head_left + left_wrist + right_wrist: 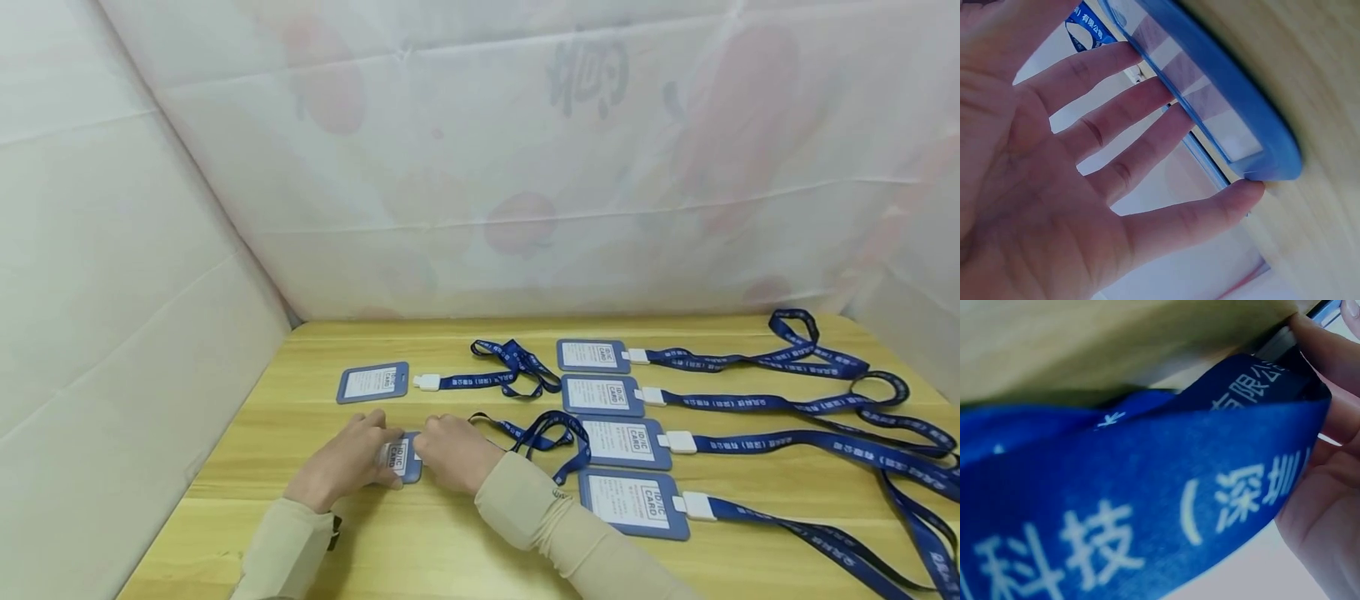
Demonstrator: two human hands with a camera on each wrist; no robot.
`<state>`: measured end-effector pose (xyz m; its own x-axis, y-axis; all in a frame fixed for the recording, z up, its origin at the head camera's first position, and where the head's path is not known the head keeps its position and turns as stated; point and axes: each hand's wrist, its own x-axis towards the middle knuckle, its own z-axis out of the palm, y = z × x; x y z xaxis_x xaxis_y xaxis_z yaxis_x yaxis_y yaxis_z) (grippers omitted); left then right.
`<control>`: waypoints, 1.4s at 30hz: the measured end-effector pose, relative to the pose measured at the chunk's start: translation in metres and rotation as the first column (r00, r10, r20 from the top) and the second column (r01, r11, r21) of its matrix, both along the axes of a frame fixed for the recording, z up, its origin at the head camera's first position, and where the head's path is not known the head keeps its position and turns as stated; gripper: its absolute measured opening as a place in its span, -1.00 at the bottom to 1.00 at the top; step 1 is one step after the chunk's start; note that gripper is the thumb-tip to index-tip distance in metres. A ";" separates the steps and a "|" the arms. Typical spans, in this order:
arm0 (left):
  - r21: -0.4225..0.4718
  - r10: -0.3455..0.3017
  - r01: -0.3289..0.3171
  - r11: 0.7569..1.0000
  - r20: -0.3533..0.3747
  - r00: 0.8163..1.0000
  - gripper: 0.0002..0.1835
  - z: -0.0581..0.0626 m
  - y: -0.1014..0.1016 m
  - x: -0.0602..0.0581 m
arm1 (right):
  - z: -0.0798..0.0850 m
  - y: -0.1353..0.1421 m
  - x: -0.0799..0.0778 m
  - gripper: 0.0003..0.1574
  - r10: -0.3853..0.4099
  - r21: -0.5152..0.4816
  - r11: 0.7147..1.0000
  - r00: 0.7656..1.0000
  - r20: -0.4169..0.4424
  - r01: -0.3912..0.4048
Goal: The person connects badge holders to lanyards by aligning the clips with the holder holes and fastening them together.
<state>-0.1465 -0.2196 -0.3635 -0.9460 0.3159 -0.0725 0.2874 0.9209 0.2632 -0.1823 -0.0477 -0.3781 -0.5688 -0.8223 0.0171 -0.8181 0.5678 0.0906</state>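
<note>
A blue-framed ID card holder (411, 460) lies on the wooden table between both hands. My left hand (347, 460) grips it from the left, thumb at the near edge and fingers toward the far one. In the left wrist view, fingertips meet the edge of the holder (1272, 125), which is tilted in that image. At the holder's right end, my right hand (456, 454) pinches the clip end of a blue lanyard (551, 429); the fingers mostly hide the clip. The right wrist view is filled by the lanyard strap (1085, 512), printed with white characters, running into the hand.
Another card holder (373, 382) lies farther back, apart from the white clip (427, 382) of its bunched lanyard (517, 367). On the right, several holders (633, 502) with lanyards attached form a column, straps (817, 446) stretching rightward. White printed cloth (480, 167) walls the table.
</note>
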 end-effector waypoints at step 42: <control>0.014 0.060 -0.061 0.998 0.054 0.997 -0.30 0.000 0.000 -0.001 | -0.001 0.019 -0.010 -0.74 0.026 -0.050 0.998 0.998 0.049 -0.024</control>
<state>-0.1477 -0.2193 -0.3637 -0.9582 0.2600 -0.1191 0.2167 0.9318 0.2913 -0.1920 -0.0291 -0.3792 -0.5491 -0.8352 0.0302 -0.8350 0.5498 0.0225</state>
